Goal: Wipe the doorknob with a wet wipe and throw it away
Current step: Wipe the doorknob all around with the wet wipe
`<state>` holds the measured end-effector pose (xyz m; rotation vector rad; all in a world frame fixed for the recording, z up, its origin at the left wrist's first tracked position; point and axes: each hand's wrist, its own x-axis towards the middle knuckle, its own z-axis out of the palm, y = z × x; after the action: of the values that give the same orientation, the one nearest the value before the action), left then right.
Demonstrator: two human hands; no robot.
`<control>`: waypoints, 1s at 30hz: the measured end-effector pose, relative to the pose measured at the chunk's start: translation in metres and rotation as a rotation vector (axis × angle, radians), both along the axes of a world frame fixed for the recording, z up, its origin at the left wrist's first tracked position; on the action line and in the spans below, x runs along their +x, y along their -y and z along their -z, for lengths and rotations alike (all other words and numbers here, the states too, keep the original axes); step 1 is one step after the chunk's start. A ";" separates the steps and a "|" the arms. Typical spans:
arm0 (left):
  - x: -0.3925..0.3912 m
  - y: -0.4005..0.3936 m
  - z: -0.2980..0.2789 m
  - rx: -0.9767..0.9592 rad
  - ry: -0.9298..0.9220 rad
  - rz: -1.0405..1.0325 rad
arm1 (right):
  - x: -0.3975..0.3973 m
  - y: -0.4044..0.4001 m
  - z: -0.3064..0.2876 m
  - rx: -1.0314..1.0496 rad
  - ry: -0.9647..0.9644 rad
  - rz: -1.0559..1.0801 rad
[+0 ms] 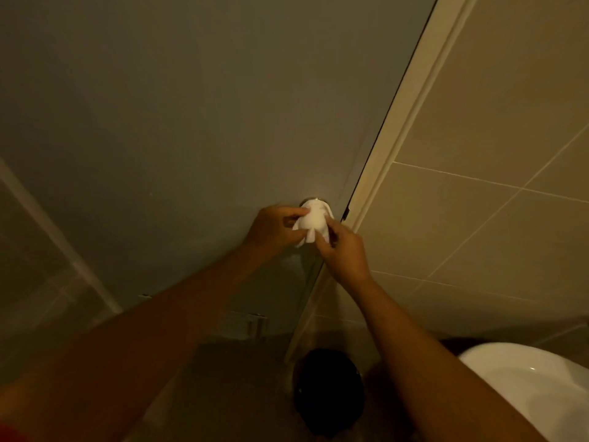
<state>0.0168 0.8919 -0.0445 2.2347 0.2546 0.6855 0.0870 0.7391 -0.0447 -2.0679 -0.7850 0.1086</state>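
Note:
A white wet wipe [313,223] is draped over the doorknob on the grey door [191,122]. Only the metal rim of the doorknob [311,199] shows above the wipe. My left hand [274,229] pinches the wipe's left side. My right hand [345,248] grips the wipe from the lower right. Both hands press the wipe around the knob.
A cream door frame [398,138] runs diagonally beside the door, with beige tiled wall [478,202] to its right. A dark round bin [328,390] stands on the floor below my hands. A white basin [526,378] juts in at the lower right.

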 end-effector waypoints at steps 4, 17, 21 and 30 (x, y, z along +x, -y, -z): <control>0.015 -0.014 -0.023 0.675 -0.039 0.266 | -0.015 -0.009 0.015 0.270 -0.501 0.014; 0.001 0.029 0.044 -1.247 0.079 0.033 | 0.015 -0.009 -0.049 -0.467 0.553 -0.355; 0.000 0.033 0.044 -1.347 0.105 0.072 | 0.019 -0.014 -0.044 -0.554 0.573 -0.332; -0.003 0.001 -0.012 -0.097 -0.020 0.003 | -0.006 -0.002 0.009 0.013 -0.159 0.043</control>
<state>0.0134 0.8909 -0.0322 2.1502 0.2884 0.6369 0.0809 0.7407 -0.0538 -2.0343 -0.6423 0.2405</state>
